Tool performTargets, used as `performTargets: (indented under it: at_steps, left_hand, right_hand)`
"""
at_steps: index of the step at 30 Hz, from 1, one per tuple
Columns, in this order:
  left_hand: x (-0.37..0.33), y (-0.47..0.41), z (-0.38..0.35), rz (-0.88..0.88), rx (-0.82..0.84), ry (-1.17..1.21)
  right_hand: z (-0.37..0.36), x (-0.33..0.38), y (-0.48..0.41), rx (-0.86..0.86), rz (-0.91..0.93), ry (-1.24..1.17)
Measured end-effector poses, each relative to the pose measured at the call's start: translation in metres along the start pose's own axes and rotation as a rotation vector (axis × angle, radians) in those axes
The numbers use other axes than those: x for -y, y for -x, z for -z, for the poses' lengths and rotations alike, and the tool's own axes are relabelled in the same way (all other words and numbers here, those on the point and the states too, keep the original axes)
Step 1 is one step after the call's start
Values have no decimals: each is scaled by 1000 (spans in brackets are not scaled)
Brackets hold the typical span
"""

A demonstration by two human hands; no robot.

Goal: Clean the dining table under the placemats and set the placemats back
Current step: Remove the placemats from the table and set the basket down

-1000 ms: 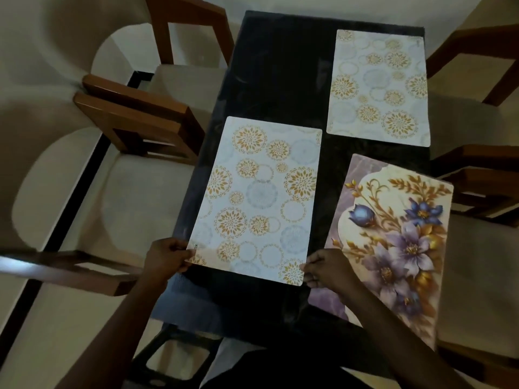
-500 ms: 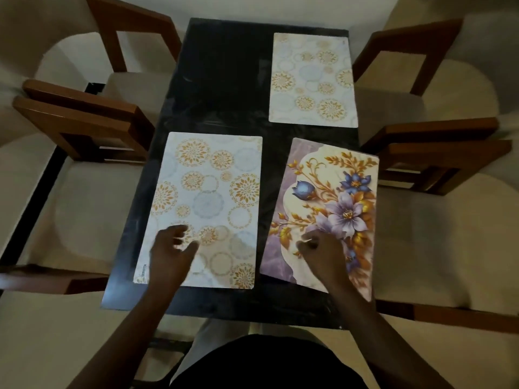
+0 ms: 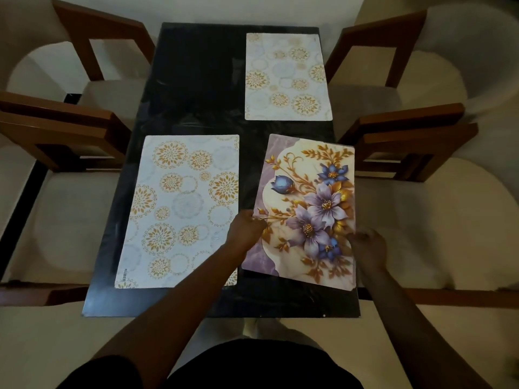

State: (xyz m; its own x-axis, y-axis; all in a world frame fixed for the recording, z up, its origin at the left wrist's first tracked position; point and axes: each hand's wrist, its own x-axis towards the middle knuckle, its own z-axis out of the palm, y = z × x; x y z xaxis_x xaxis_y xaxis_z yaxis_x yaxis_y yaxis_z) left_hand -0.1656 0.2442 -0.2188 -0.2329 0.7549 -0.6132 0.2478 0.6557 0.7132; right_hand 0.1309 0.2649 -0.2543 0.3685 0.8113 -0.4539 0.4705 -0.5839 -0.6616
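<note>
A dark dining table (image 3: 196, 80) carries three placemats. A white mat with gold circles (image 3: 179, 209) lies flat at the near left, and another like it (image 3: 286, 77) at the far right. A floral placemat (image 3: 309, 197) with purple and blue flowers sits skewed at the near right, its right edge past the table's side. My left hand (image 3: 245, 228) grips the floral mat's left edge. My right hand (image 3: 366, 247) grips its right edge.
Wooden chairs with cream cushions stand on both sides: two at the left (image 3: 64, 130) and two at the right (image 3: 415, 136). The table's near edge (image 3: 219, 315) is just in front of my body. The far left quarter of the table holds no mat.
Both hands left the gold-circle mat, which now lies flat at the near left. They moved right and took hold of the floral mat's two side edges.
</note>
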Motion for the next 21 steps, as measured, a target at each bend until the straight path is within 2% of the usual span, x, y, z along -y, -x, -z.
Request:
performTargets:
  at_steps: [2, 6, 9, 15, 21]
  left_hand:
    - [0, 0, 0, 7, -12, -5]
    - [-2, -1, 3, -4, 16, 10]
    - [-1, -3, 9, 17, -23, 33]
    - [4, -4, 51, 18, -86, 255]
    - [31, -4, 117, 13, -268, 339]
  right_hand:
    - [4, 3, 3, -14, 8, -114]
    - [14, 18, 15, 196, -37, -406]
    - [26, 31, 21, 269, -33, -528]
    - [25, 60, 37, 395, -1, -646]
    - [-48, 78, 56, 497, 4, -577]
